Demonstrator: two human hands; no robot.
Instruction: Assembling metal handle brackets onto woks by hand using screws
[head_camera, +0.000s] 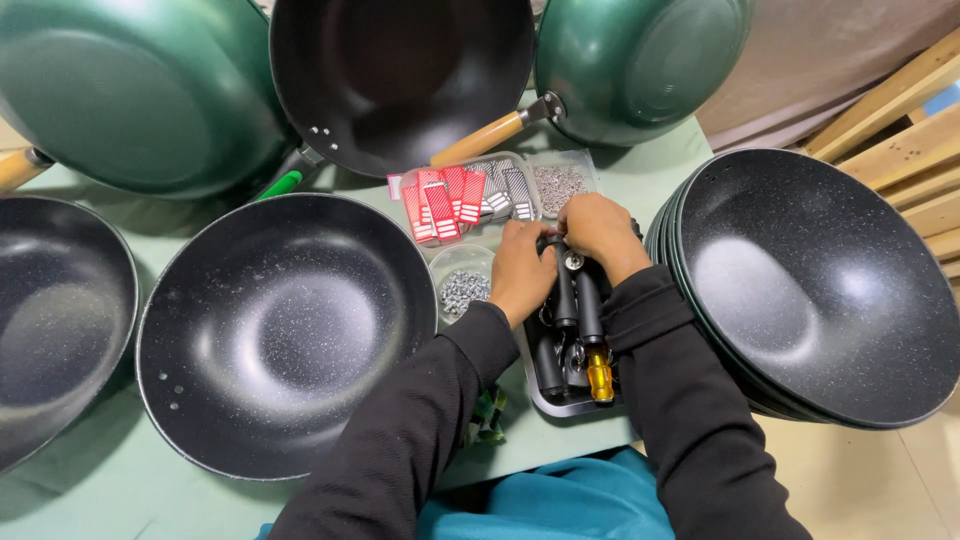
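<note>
Your left hand (520, 268) and right hand (598, 232) each have their grip pinched on the top end of a black pan handle (566, 290), above a tray (545, 400) of handles. Beside them sit a screw cup (462, 288) and a black wok (285, 335) on the green surface (90, 480).

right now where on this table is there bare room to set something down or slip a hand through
Free: the green table strip behind the stack of dark pans, and the near-left corner below the big black wok. Crowded: the middle, where left hand and right hand work over the tray of black handles, hemmed by the screw cup and tag tray.
</note>
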